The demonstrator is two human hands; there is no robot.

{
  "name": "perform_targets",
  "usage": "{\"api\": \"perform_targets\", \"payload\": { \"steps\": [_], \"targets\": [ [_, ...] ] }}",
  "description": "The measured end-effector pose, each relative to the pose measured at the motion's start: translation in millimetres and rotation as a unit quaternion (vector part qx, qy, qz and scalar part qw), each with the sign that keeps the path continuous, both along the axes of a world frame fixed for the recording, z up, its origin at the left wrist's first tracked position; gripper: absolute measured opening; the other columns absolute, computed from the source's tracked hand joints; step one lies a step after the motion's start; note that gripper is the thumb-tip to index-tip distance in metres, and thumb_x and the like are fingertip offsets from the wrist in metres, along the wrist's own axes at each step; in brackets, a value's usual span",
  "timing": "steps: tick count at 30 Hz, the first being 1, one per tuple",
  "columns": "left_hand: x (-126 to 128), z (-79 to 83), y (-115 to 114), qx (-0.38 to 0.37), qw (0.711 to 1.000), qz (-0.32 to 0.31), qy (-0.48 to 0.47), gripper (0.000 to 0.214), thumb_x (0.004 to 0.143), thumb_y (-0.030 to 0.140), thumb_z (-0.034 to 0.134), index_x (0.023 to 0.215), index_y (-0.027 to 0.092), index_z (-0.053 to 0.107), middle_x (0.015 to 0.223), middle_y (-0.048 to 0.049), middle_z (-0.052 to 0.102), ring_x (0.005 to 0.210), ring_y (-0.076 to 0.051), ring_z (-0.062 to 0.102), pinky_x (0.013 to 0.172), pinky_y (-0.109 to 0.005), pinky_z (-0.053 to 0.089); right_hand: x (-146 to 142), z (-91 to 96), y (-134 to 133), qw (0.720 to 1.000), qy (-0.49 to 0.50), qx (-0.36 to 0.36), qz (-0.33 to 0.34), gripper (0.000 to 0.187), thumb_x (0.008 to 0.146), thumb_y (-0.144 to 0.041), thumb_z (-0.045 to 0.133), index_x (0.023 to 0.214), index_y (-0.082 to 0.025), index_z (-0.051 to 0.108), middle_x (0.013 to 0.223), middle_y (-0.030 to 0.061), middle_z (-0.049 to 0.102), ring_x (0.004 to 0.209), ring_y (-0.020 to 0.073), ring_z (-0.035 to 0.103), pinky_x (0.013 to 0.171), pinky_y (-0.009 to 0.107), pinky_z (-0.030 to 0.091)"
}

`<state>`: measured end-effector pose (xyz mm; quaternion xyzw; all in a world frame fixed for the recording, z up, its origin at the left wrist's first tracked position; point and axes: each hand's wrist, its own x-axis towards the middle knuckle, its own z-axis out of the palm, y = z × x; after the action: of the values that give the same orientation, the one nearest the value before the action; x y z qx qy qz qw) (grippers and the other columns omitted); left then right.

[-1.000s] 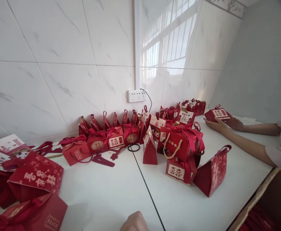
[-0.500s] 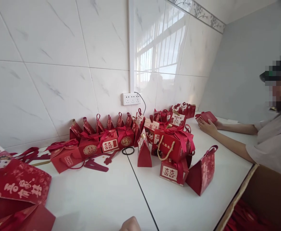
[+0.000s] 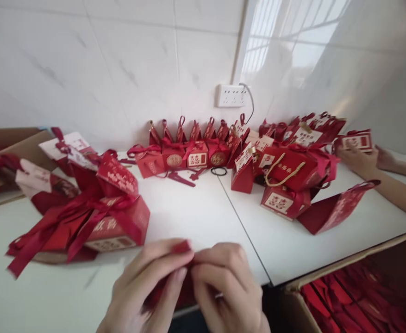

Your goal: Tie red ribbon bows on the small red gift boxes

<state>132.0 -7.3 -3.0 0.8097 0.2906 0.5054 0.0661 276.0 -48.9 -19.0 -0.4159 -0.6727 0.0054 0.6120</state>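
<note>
At the front edge of the table, my left hand [image 3: 150, 282] and my right hand [image 3: 223, 282] meet, fingertips pinched together on what looks like a red gift box [image 3: 186, 292]. Most of it is hidden behind my fingers. A small red tip pokes up by the left index finger, and I cannot tell whether it is ribbon or card. Left of my hands stands a cluster of finished-looking red boxes [image 3: 114, 226] with bows. To the right, a red box with a rope handle [image 3: 286, 166] rests on another box [image 3: 282, 201], beside a triangular red box [image 3: 338, 210].
A row of red boxes [image 3: 197, 155] lines the tiled wall below a socket strip [image 3: 233, 96]. A black ring [image 3: 218, 171] lies on the table [image 3: 189, 203]. Cardboard cartons stand at left [image 3: 29, 143] and lower right [image 3: 295, 307]. Another person's hands [image 3: 360, 159] hold a box.
My view has turned down and left. Both my hands have come into view together on the red item; earlier only part of one hand showed at the bottom edge.
</note>
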Motion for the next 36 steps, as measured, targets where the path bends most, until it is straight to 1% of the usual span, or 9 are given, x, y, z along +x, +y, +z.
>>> {"api": "perform_targets", "payload": {
  "steps": [2, 4, 9, 12, 20, 23, 28, 32, 36],
  "targets": [
    [-1.6, 3.4, 0.9, 0.006, 0.999, -0.04, 0.01, 0.034, 0.077, 0.002, 0.053, 0.104, 0.02, 0.063, 0.101, -0.0034, 0.064, 0.087, -0.013, 0.063, 0.075, -0.021, 0.056, -0.8, 1.3, -3.4, 1.0, -0.023, -0.011, 0.003, 0.022, 0.079, -0.001, 0.057, 0.094, -0.017, 0.059, 0.088, 0.0062, 0.064, 0.077, 0.0156, 0.058, 0.064, 0.03, 0.051],
    [-1.6, 3.9, 2.6, 0.003, 0.998, -0.065, -0.003, 0.035, 0.076, 0.001, 0.053, 0.106, 0.017, 0.061, 0.103, -0.0051, 0.063, 0.092, -0.014, 0.061, 0.08, -0.021, 0.054, -0.5, 1.7, -5.3, 0.999, -0.034, -0.001, -0.011, 0.024, 0.077, 0.001, 0.058, 0.094, -0.016, 0.058, 0.088, 0.0069, 0.063, 0.079, 0.0164, 0.056, 0.065, 0.031, 0.05],
    [2.3, 1.4, 6.5, -0.004, 0.991, -0.13, -0.036, 0.041, 0.071, 0.002, 0.054, 0.11, 0.01, 0.058, 0.108, -0.0093, 0.059, 0.1, -0.018, 0.059, 0.086, -0.025, 0.053, -2.6, 1.9, -4.5, 0.998, -0.049, 0.018, -0.043, 0.025, 0.075, 0.003, 0.057, 0.092, -0.014, 0.056, 0.085, 0.0059, 0.06, 0.077, 0.0158, 0.055, 0.064, 0.032, 0.046],
    [3.3, 0.3, 8.4, 0.007, 0.988, -0.147, -0.042, 0.043, 0.068, 0.002, 0.057, 0.11, 0.01, 0.057, 0.108, -0.0095, 0.059, 0.1, -0.018, 0.059, 0.088, -0.026, 0.052, -4.2, 3.1, -3.5, 0.996, -0.062, 0.024, -0.059, 0.024, 0.075, 0.004, 0.055, 0.09, -0.015, 0.054, 0.082, 0.0049, 0.058, 0.076, 0.0152, 0.054, 0.063, 0.032, 0.044],
    [3.3, -3.3, 9.0, -0.002, 0.989, -0.14, -0.051, 0.044, 0.07, 0.002, 0.058, 0.111, 0.016, 0.057, 0.108, -0.0076, 0.06, 0.098, -0.018, 0.06, 0.085, -0.028, 0.054, -4.2, 0.5, -1.2, 0.993, -0.083, 0.05, -0.066, 0.025, 0.078, 0.002, 0.05, 0.095, -0.016, 0.052, 0.083, 0.005, 0.056, 0.075, 0.0159, 0.053, 0.064, 0.034, 0.044],
    [4.4, -3.2, 8.4, -0.007, 0.99, -0.13, -0.056, 0.042, 0.071, 0.003, 0.058, 0.11, 0.017, 0.058, 0.107, -0.0067, 0.06, 0.097, -0.018, 0.06, 0.083, -0.029, 0.055, -4.4, 1.6, -1.4, 0.993, -0.089, 0.036, -0.07, 0.024, 0.079, 0.002, 0.049, 0.094, -0.017, 0.052, 0.082, 0.0046, 0.056, 0.074, 0.0159, 0.051, 0.063, 0.033, 0.042],
    [4.3, -1.6, 7.1, -0.011, 0.991, -0.12, -0.059, 0.039, 0.072, 0.004, 0.056, 0.109, 0.017, 0.059, 0.105, -0.0062, 0.061, 0.096, -0.018, 0.061, 0.083, -0.029, 0.054, -4.6, 4.5, -3.6, 0.992, -0.1, 0.025, -0.072, 0.022, 0.079, 0.001, 0.047, 0.09, -0.018, 0.05, 0.08, 0.0038, 0.054, 0.071, 0.0155, 0.049, 0.062, 0.033, 0.04],
    [3.3, -1.5, 7.8, -0.014, 0.991, -0.121, -0.051, 0.038, 0.073, 0.004, 0.055, 0.109, 0.016, 0.059, 0.107, -0.0069, 0.061, 0.097, -0.018, 0.06, 0.084, -0.028, 0.053, -5.0, 4.8, -3.4, 0.994, -0.086, 0.026, -0.064, 0.019, 0.078, 0.0, 0.048, 0.087, -0.018, 0.049, 0.08, 0.0039, 0.054, 0.072, 0.0155, 0.05, 0.064, 0.033, 0.04],
    [3.5, -2.8, 8.3, -0.006, 0.992, -0.11, -0.054, 0.036, 0.074, 0.005, 0.055, 0.108, 0.017, 0.06, 0.106, -0.0063, 0.062, 0.096, -0.018, 0.061, 0.084, -0.028, 0.053, -5.1, 3.3, -1.3, 0.997, -0.051, 0.018, -0.052, 0.023, 0.078, -0.003, 0.052, 0.096, -0.017, 0.049, 0.081, 0.0031, 0.056, 0.073, 0.0152, 0.051, 0.063, 0.031, 0.042]
  ]
}}
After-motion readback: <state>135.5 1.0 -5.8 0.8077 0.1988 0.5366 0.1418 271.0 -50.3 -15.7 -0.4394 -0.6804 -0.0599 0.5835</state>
